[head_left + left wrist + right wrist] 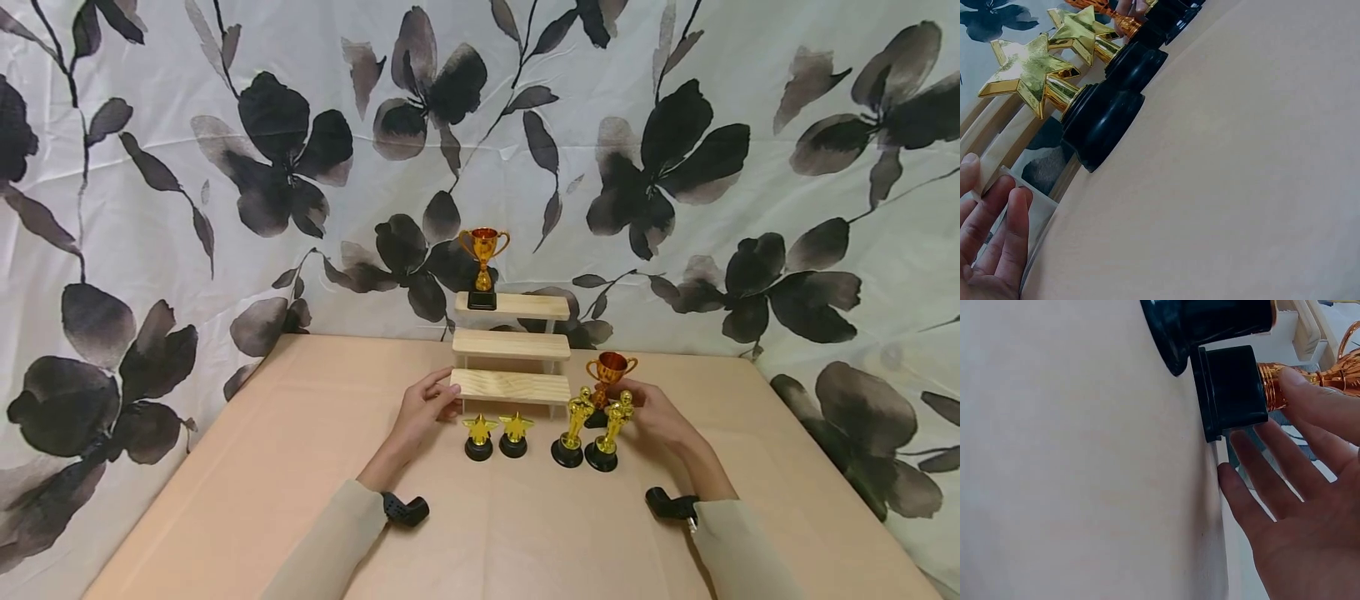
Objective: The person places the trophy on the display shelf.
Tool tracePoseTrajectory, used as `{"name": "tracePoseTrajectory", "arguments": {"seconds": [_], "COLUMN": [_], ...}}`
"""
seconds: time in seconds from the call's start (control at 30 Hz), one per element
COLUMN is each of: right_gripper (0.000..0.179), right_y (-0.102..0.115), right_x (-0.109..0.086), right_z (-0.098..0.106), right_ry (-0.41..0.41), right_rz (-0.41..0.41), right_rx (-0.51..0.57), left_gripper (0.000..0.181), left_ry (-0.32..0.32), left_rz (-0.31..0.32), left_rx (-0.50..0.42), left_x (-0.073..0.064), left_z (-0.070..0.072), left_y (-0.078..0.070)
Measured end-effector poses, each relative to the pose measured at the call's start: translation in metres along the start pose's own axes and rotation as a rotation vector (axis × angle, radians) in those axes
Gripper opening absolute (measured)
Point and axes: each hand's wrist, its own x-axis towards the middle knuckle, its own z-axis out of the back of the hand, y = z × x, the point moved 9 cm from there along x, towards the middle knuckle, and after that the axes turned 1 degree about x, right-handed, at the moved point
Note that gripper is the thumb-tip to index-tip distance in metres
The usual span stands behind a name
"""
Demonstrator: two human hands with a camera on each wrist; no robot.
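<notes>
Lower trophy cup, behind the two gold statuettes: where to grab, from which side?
Probably the narrow stem just above the black base, coming from the person's right. The trophy cup is upright, and its stem is slimmer than the flared, two-handled bowl; two gold statuettes crowd the front.

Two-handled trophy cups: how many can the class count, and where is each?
2. The first cup stands at the top shelf's left end; the second cup is at the right hand, partly hidden behind two figurines.
</notes>
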Motion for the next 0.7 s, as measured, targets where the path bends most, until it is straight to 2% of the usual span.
{"name": "tracePoseTrajectory", "arguments": {"seconds": [0.17,0.3,0.5,0.7], "right_gripper": [0.038,0.031,0.035,0.036], "right_y": [0.001,0.001,0.001,-0.002], "right_x": [0.002,0.006,0.009,0.011], "right_z": [-0.002,-0.001,0.002,0.004], "right_ry": [0.012,-0.003,-0.044,-0.058], "right_rz": [0.021,0.03,0.009,-0.014], "right_rx": [-0.038,-0.098,-0.154,-0.116], "left_gripper": [0.053,0.054,0.056,0.056], "left_ry": [-0.005,-0.007,-0.011,-0.009], "left_rz": [0.004,0.005,0.008,0.006], "left_rx": [0.005,0.007,0.009,0.004], "left_x": [0.0,0.001,0.002,0.003], "left_z": [-0.001,-0.001,0.0,-0.003], "left_y": [0.0,0.001,0.001,0.0]}}
